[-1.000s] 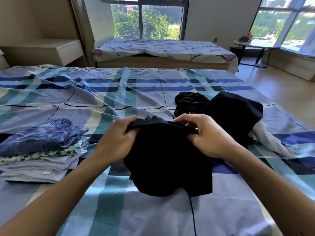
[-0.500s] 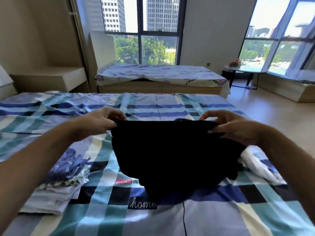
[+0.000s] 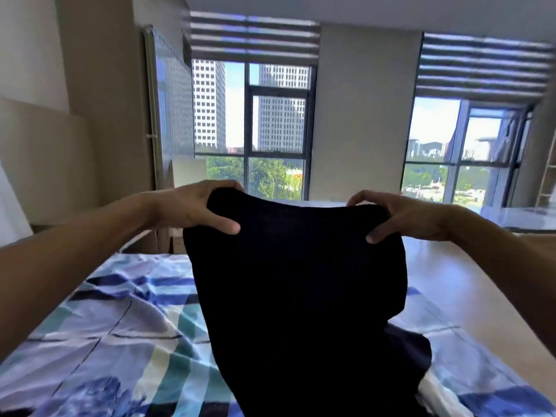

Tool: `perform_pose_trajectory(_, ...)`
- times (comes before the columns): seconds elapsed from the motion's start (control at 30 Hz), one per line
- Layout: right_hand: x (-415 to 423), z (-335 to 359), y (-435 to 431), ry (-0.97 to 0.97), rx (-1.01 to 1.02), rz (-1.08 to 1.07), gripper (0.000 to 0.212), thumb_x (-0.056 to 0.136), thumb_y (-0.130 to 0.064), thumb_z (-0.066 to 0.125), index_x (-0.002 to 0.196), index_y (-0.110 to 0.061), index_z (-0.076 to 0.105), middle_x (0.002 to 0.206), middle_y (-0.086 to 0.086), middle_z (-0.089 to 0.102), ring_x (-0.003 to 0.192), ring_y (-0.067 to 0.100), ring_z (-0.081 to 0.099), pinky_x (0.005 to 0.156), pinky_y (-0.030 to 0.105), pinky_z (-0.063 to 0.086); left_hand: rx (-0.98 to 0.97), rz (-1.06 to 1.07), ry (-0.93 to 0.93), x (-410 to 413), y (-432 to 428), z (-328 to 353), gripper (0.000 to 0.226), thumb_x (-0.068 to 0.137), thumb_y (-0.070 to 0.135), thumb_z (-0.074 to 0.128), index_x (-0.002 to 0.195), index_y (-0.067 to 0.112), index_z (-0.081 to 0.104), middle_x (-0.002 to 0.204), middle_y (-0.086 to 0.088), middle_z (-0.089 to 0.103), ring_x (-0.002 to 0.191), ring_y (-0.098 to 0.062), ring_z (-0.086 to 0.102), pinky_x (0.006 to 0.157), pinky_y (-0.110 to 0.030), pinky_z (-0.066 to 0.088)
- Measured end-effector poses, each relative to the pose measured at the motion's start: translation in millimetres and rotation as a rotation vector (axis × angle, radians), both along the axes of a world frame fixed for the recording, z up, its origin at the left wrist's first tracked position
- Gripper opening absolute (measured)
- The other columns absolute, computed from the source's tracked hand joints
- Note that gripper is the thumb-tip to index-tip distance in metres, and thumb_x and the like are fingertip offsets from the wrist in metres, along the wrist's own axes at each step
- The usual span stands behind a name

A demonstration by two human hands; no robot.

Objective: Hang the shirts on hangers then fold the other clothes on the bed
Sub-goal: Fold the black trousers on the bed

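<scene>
A black garment point(image 3: 298, 284) hangs stretched out in the air in front of me, above the bed point(image 3: 120, 332) with its blue, teal and white checked sheet. My left hand point(image 3: 198, 207) grips its top left corner, thumb in front of the cloth. At the top right corner my right hand point(image 3: 400, 216) pinches the cloth the same way. The garment's lower part drapes down toward more dark clothing point(image 3: 412, 353) lying on the bed at the right. A blue folded item point(image 3: 93, 395) shows blurred at the bottom left.
Wooden floor point(image 3: 445, 284) lies right of the bed. Beyond the garment are a second bed's edge point(image 3: 517, 215), tall windows point(image 3: 279, 127) with striped blinds, and a beige headboard wall point(image 3: 45, 164) on the left.
Both hands have lifted the black garment from the bed up to chest height and spread apart, stretching it wide. The view has tilted up, so the folded stack has dropped out of sight.
</scene>
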State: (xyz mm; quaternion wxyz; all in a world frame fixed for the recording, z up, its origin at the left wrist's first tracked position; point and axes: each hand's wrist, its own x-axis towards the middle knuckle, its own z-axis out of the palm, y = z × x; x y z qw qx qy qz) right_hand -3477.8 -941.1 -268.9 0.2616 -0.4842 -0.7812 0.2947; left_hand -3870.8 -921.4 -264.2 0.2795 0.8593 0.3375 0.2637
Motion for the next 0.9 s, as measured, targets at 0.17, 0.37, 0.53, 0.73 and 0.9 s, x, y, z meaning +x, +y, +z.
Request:
perform_pose_trajectory(0.17,-11,78,18,0.165,0.277,-0.221,0.014,0.087,0.009,0.065,0.098,0.001,0.065,0.084,0.011,0.064,0.078,0.023,0.062,0.064,0.023,0.052,0.174,0.246,-0.054,15,15,73,0.013,0.095,0.023,0.067,0.105,0.016,0.071,0.084,0.011,0.075,0.077,-0.004,0.070,0.066,-0.013,0.049)
perform_pose_trajectory(0.37,-48,192,31,0.603,0.436,-0.676,0.035,0.080,-0.018,0.062,0.111,-0.002,0.065,0.093,0.014,0.066,0.085,0.030,0.070,0.068,0.035,0.054,0.137,0.593,-0.340,68,-4,190,0.018,0.102,0.018,0.054,0.086,0.010,0.052,0.077,-0.003,0.054,0.062,-0.012,0.053,0.041,-0.017,0.043)
perform_pose_trajectory(0.53,-112,225,-14,0.668,0.390,-0.296,0.012,0.082,-0.015,0.064,0.094,-0.016,0.061,0.078,0.003,0.061,0.061,0.016,0.060,0.051,0.024,0.050,0.089,0.544,-0.251,104,-47,251,0.029,0.100,0.034,0.049,0.075,0.020,0.052,0.070,0.004,0.052,0.059,-0.011,0.050,0.056,-0.019,0.045)
perform_pose_trajectory(0.73,-136,202,-42,0.416,0.479,0.069,0.022,0.082,-0.001,0.055,0.095,-0.012,0.068,0.077,-0.004,0.056,0.073,0.009,0.050,0.067,0.023,0.042,-0.100,0.250,-0.183,104,-69,247,0.040,0.094,0.053,0.058,0.095,0.015,0.072,0.088,-0.001,0.075,0.075,-0.014,0.072,0.068,-0.027,0.060)
perform_pose_trajectory(0.9,-111,168,-36,0.776,0.568,0.104,0.014,0.083,-0.008,0.063,0.090,-0.015,0.073,0.074,0.001,0.056,0.066,0.012,0.052,0.066,0.027,0.046,0.071,0.386,-0.139,92,-58,232,0.006,0.095,0.021,0.064,0.097,0.015,0.066,0.094,0.000,0.071,0.081,-0.012,0.067,0.071,-0.024,0.058)
